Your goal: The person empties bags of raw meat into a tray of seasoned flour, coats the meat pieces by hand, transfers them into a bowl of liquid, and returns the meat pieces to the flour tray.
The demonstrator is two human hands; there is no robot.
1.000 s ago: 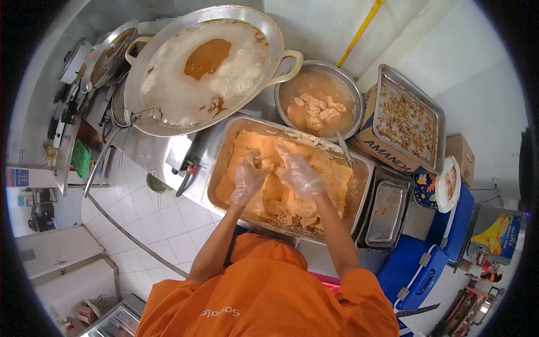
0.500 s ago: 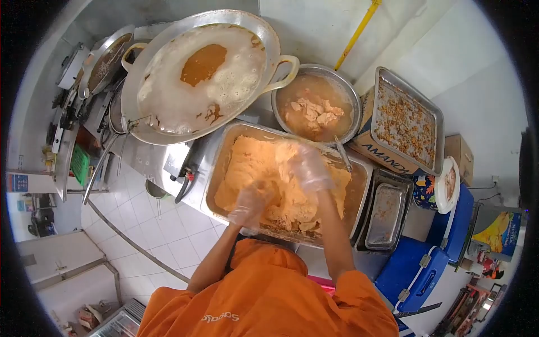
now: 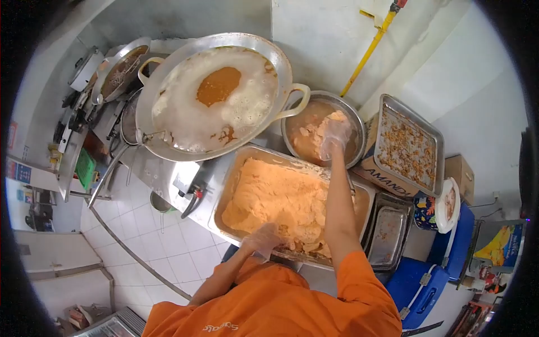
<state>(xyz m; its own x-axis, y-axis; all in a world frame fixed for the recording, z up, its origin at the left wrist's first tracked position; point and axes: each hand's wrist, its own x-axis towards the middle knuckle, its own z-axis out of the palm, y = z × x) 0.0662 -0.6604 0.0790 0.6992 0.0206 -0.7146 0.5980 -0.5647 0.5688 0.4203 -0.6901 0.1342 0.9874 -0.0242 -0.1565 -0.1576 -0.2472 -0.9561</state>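
Observation:
A clear plastic glove covers my right hand (image 3: 336, 136), which is over the metal bowl (image 3: 361, 126) of cloudy liquid. Its fingers are closed around a pale orange, floury piece of meat (image 3: 337, 116). Other wet meat pieces (image 3: 307, 133) lie in the bowl beside it. My left hand (image 3: 263, 240), gloved too, rests at the near edge of a deep metal tray (image 3: 224, 197). Its fingers lie loosely stretched against the orange flour (image 3: 269, 188). Lumpy coated pieces (image 3: 309, 240) sit in the flour at the tray's near side, partly behind my right forearm.
A wide two-handled pan (image 3: 285, 67) of foamy oil stands beyond the tray. To the right, a metal tray of brown crumbs (image 3: 407, 146) rests on a cardboard box (image 3: 387, 178). Stacked empty-looking pans (image 3: 388, 236) and a blue cooler (image 3: 412, 289) are nearer.
My right hand has moved from the flour tray up to the bowl with a floury piece. The left hand has drawn back to the tray's near edge. The camera view has shifted slightly.

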